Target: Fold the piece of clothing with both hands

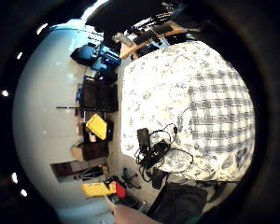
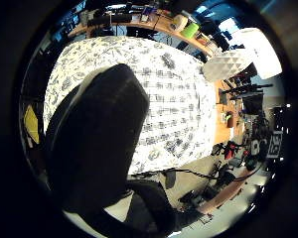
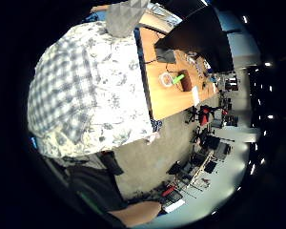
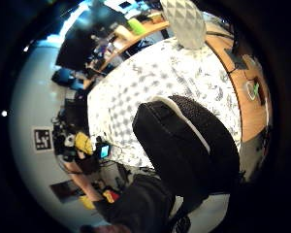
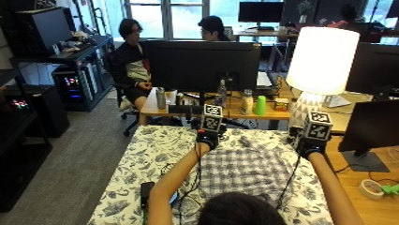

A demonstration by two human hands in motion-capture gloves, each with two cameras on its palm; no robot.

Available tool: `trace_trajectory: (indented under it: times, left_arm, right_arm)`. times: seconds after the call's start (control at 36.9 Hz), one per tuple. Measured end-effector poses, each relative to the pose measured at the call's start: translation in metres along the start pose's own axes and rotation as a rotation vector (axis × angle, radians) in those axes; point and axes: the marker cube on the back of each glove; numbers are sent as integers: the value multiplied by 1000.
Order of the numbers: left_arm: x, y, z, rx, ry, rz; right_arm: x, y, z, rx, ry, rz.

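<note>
Plainly, a plaid shirt (image 5: 249, 166) in blue-grey and white checks lies spread flat on the counter (image 5: 143, 164), which wears a white cloth with a dark floral print. The garment sits toward the counter's right half, near the person, its far edge reaching up between the two arms. Both arms stretch forward over it. The left hand (image 5: 207, 138) is at the shirt's far left edge, the right hand (image 5: 310, 146) at its far right edge; whether their fingers pinch cloth, I cannot tell.
</note>
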Motion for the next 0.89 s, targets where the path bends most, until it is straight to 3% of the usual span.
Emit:
trace_trajectory:
  times: [0.41, 0.54, 0.76, 0.89]
  left_arm:
    - [-36, 8, -10, 24, 36, -27]
    - [-38, 10, -7, 4, 53, -16]
    - [-33, 26, 8, -48, -16, 87]
    - [-30, 51, 24, -112, 6, 180]
  right_arm:
    - [-13, -17, -24, 32, 10, -11]
    - [-28, 11, -36, -10, 17, -39]
    - [-21, 8, -19, -78, 60, -75]
    - [-13, 20, -3, -143, 64, -120]
